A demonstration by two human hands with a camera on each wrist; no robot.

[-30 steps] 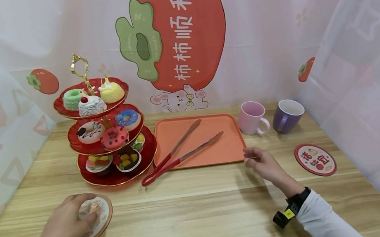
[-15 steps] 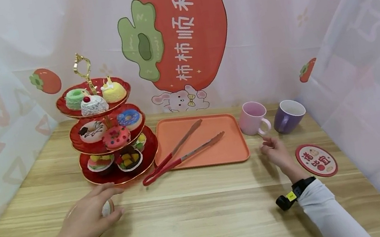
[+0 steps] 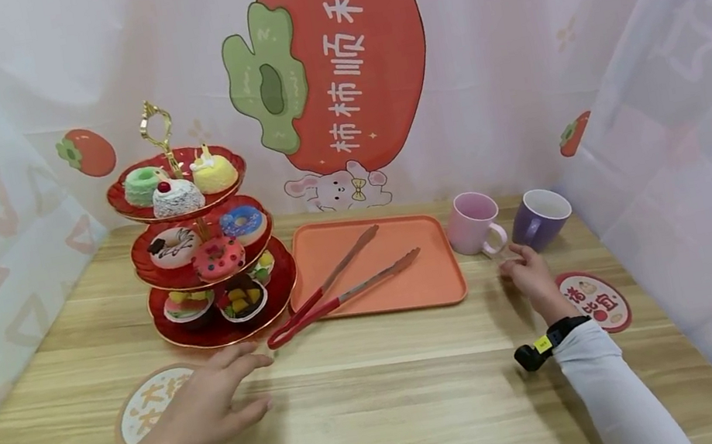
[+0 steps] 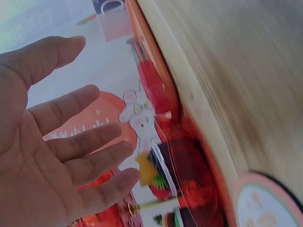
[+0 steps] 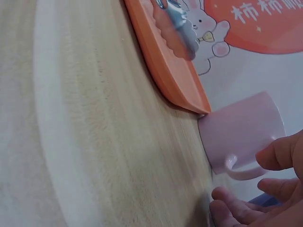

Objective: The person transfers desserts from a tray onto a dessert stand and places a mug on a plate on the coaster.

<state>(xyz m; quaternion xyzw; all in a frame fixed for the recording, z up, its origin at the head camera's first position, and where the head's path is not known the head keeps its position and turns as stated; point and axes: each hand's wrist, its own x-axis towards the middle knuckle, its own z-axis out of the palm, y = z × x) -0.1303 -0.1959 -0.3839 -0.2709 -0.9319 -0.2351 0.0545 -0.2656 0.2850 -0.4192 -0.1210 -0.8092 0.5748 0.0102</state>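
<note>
Left hand [image 3: 207, 412] hovering flat, grip released, fingers spread, just right of a round coaster [image 3: 146, 402] on the desk [image 3: 387, 405]. Right hand [image 3: 531, 275] right of the orange tray [image 3: 437, 283], grip loose, fingertips at the pink mug [image 3: 472, 222] handle, not clasping. Red tongs [image 3: 333, 296] lying in the tray; toy cakes and donuts filling the three-tier stand [image 3: 201, 252] left of it.

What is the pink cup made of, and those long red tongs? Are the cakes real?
The pink cup looks like glazed ceramic: smooth, thick-walled, softly shiny. The tongs seem to be metal arms with a red, probably plastic or silicone, coating at the handle end. The cakes on the red stand look like toy models, too neat and bright for real food, though that is hard to prove from here.
</note>
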